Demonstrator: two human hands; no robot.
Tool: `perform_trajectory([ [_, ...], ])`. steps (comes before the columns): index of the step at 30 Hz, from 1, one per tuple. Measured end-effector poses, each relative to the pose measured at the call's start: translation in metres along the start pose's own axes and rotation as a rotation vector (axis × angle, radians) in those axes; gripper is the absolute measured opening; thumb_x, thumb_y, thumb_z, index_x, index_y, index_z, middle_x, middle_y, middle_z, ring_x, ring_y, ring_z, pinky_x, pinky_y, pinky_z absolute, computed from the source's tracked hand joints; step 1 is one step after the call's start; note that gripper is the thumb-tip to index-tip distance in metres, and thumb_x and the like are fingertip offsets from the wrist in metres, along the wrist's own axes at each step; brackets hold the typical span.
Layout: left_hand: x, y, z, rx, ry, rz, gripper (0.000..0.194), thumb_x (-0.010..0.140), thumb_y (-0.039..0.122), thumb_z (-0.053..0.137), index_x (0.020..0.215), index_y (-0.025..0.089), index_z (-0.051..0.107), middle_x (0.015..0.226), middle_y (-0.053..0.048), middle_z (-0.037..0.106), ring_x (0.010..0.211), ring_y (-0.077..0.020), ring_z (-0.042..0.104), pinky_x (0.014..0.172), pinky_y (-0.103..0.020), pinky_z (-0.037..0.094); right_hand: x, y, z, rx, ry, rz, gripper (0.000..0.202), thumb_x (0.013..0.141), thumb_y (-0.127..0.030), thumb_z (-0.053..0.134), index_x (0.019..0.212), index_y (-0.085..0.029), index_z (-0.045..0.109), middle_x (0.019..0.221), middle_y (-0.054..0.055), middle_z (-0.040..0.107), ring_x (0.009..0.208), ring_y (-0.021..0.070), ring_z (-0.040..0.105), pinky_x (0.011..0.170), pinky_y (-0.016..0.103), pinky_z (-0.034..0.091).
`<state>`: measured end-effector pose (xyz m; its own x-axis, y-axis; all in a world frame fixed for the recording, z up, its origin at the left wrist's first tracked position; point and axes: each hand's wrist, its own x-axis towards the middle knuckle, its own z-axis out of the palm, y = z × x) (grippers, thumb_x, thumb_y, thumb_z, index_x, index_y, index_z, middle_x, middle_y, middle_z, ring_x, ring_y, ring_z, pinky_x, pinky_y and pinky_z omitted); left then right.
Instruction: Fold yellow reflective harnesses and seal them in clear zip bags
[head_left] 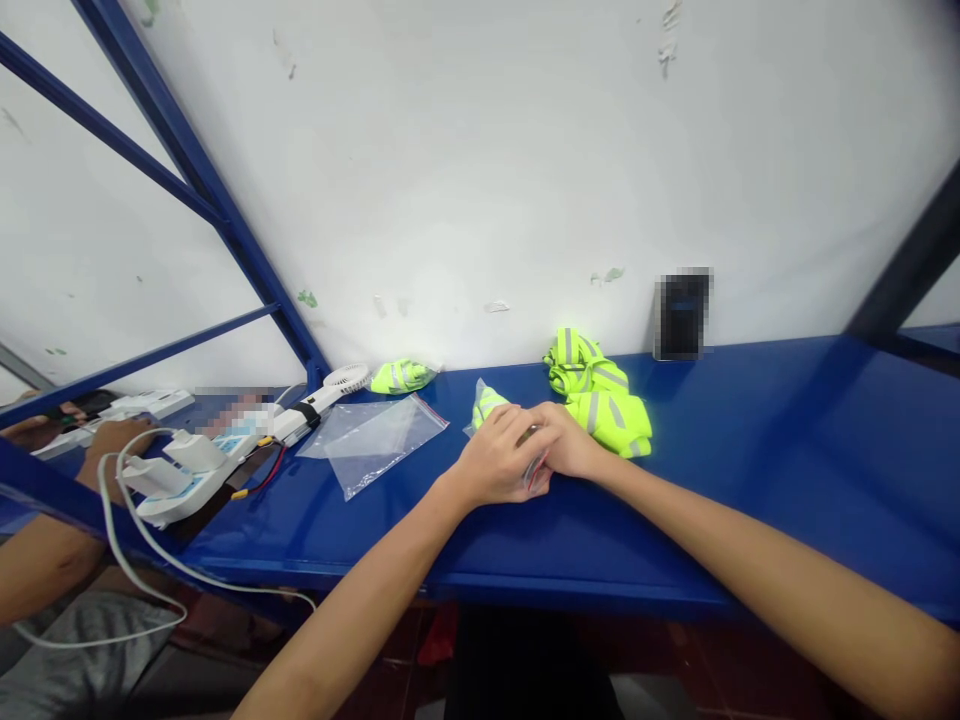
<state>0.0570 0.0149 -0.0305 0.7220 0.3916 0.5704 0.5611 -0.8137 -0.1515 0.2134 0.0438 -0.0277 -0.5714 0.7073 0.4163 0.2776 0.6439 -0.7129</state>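
My left hand (495,457) and my right hand (570,442) are closed together around a clear zip bag (535,474). Folded yellow-green reflective fabric (487,402) shows inside the bag's far end, past my left fingers; my hands hide most of the rest. Just beyond my right hand lies a loose pile of yellow-green reflective vests (611,415) with grey stripes. To the left of my hands, flat clear zip bags (386,445) overlap on the blue table (750,480). Another bagged reflective vest (403,376) rests near the wall.
A white handheld fan (341,385) and a power strip (196,485) with plugs and cables lie at the left. A dark, blurred-out device (681,315) leans on the wall. Blue frame bars (217,200) rise at the left, where another person's arm (56,550) shows.
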Motion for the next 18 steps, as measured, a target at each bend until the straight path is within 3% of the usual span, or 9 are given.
perform_trajectory([
  [4,0.001,0.004,-0.004,-0.103,0.086,0.015,0.072,0.073,0.058,0.059,0.134,0.021,0.046,0.129,-0.016,0.049,0.120,-0.0329,0.047,0.101,-0.052,0.039,-0.006,0.000,0.006,0.119,0.055,-0.124,0.024,0.070,-0.018,0.059,0.091,-0.018,0.068,0.104,0.007,0.068,0.096,0.0250,0.062,0.085,0.037,0.048],
  [6,0.001,0.005,-0.010,-0.190,0.162,-0.043,0.079,0.073,0.065,0.054,0.137,0.021,0.042,0.137,-0.017,0.042,0.126,-0.0337,0.043,0.103,-0.053,0.037,-0.007,0.000,0.009,0.201,0.075,-0.078,0.018,0.073,-0.025,0.062,0.090,-0.018,0.065,0.105,0.008,0.066,0.098,0.0250,0.061,0.085,0.038,0.049],
  [9,-0.001,-0.003,-0.023,-0.341,0.417,-0.270,0.071,0.082,0.067,0.037,0.134,0.019,0.043,0.133,-0.017,0.047,0.124,-0.0322,0.047,0.102,-0.052,0.039,-0.005,0.001,0.012,0.444,0.033,0.170,0.022,0.081,-0.040,0.058,0.077,-0.019,0.057,0.076,0.003,0.064,0.072,0.0196,0.063,0.063,0.033,0.053],
  [11,-0.003,-0.015,-0.034,-0.486,0.556,-0.402,0.060,0.087,0.061,0.033,0.126,0.017,0.049,0.115,-0.015,0.059,0.111,-0.0286,0.057,0.098,-0.049,0.043,-0.005,0.001,0.010,0.674,-0.114,0.312,0.027,0.080,-0.046,0.059,0.079,-0.020,0.054,0.063,-0.002,0.060,0.052,0.0147,0.059,0.045,0.025,0.047],
  [12,-0.004,-0.023,-0.040,-0.589,0.571,-0.433,0.053,0.088,0.056,0.036,0.121,0.017,0.052,0.104,-0.012,0.063,0.101,-0.0264,0.061,0.095,-0.048,0.045,-0.005,0.001,0.008,0.772,-0.214,0.366,0.027,0.078,-0.046,0.062,0.080,-0.020,0.054,0.057,-0.004,0.057,0.043,0.0120,0.054,0.037,0.021,0.041],
  [14,-0.007,-0.041,-0.051,-0.823,0.488,-0.491,0.042,0.089,0.048,0.042,0.112,0.016,0.057,0.086,-0.008,0.067,0.084,-0.0224,0.065,0.086,-0.042,0.049,-0.008,0.001,0.002,0.872,-0.421,0.457,0.026,0.073,-0.040,0.068,0.078,-0.019,0.055,0.046,-0.008,0.050,0.031,0.0065,0.040,0.030,0.016,0.029],
  [16,-0.009,-0.056,-0.058,-1.049,0.344,-0.567,0.041,0.089,0.048,0.041,0.109,0.016,0.058,0.083,-0.007,0.068,0.076,-0.0210,0.067,0.074,-0.037,0.052,-0.011,-0.001,-0.005,0.881,-0.546,0.533,0.023,0.069,-0.034,0.072,0.073,-0.016,0.057,0.042,-0.009,0.047,0.028,0.0027,0.031,0.029,0.015,0.022],
  [18,-0.011,-0.063,-0.060,-1.117,0.165,-0.659,0.041,0.088,0.050,0.045,0.104,0.015,0.061,0.087,-0.008,0.068,0.072,-0.0188,0.066,0.067,-0.031,0.051,-0.012,-0.003,-0.008,0.858,-0.563,0.556,0.022,0.066,-0.029,0.075,0.076,-0.014,0.062,0.051,-0.006,0.055,0.033,0.0027,0.037,0.031,0.014,0.025],
])
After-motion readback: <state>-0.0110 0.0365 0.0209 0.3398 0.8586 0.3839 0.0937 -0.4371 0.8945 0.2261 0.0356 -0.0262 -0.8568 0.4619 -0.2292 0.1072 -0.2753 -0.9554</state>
